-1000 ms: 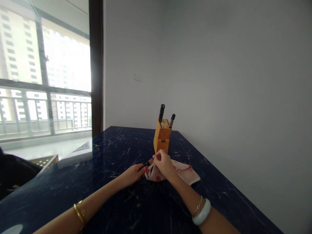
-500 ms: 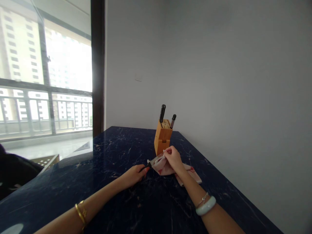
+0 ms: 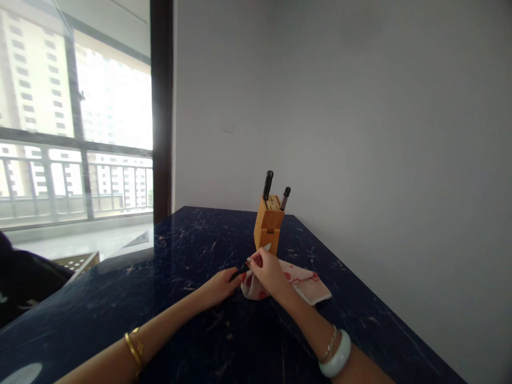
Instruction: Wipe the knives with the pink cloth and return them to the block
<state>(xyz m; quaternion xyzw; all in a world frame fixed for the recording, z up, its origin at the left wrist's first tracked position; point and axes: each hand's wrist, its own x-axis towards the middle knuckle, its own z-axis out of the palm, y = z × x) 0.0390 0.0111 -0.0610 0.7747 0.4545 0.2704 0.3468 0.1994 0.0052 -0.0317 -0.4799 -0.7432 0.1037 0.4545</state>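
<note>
Mid-wipe, I judged: the left hand point(image 3: 221, 284) gripped the small black-handled knife point(image 3: 256, 257) over the dark marbled worktop point(image 3: 192, 250) — the right hand point(image 3: 267, 271) pinched the red-patterned white cloth point(image 3: 298, 281) around its blade, tip bare.

Knife block point(image 3: 268, 228) stands just beyond; wall point(image 3: 380, 160) seemingly close rightward
</note>
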